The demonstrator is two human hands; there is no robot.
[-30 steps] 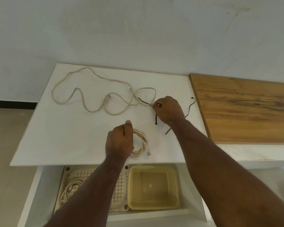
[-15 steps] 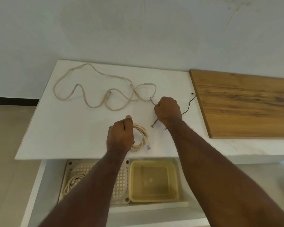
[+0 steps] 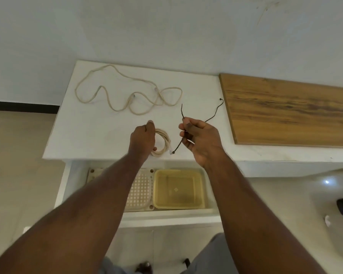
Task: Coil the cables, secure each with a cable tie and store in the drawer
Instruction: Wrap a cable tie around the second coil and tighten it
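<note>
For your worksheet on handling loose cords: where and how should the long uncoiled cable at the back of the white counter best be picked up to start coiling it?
Grip the loose cable just behind one of its plugs, probably the one near the middle loops. Come from above, fingers pinching across the cord: it lies flat on the counter in open wavy loops, so a free end lets the rest trail without tangling. It is likely a one-hand start, since the left hand holds the coiled cable.

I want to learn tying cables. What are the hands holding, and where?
The left hand grips the coiled cable by its left side. The right hand pinches a black cable tie near its middle.
</note>
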